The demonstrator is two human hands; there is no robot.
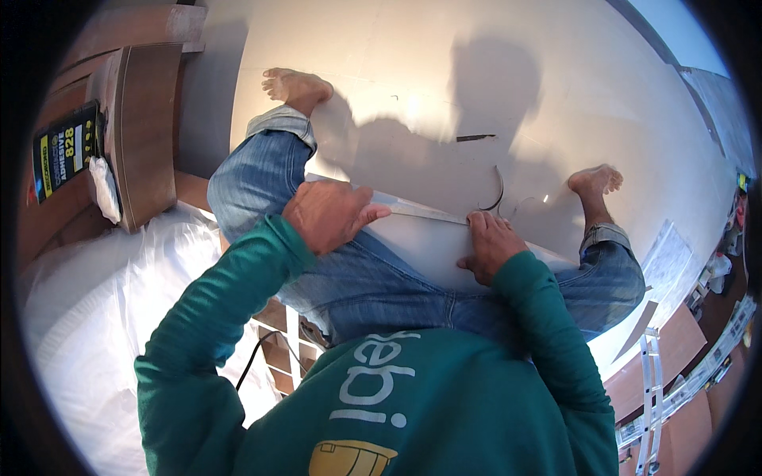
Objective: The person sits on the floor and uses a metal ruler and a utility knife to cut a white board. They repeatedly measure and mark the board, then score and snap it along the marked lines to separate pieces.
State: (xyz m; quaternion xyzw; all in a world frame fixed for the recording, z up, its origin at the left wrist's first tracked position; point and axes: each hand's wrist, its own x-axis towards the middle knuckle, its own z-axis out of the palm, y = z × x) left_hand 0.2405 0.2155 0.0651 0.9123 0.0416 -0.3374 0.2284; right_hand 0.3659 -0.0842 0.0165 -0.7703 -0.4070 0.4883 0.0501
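Note:
A white board point(413, 247) lies across my thighs, its far edge running between my hands. Along that edge stretches a thin pale strip point(429, 213), which looks like edging. My left hand point(329, 216) is closed at the strip's left end, the thumb stretched out along it. My right hand point(494, 244) is closed over the board's edge at the strip's right end, fingers on top and thumb on the face. What lies under the left fingers is hidden.
On the pale floor ahead lie a dark flat strip point(476, 138) and a curved dark offcut point(498, 189). A brown cabinet panel point(147, 135) and a black-yellow tin point(65, 151) stand left, above plastic sheeting point(119, 293). A metal ladder point(652, 397) is at the lower right.

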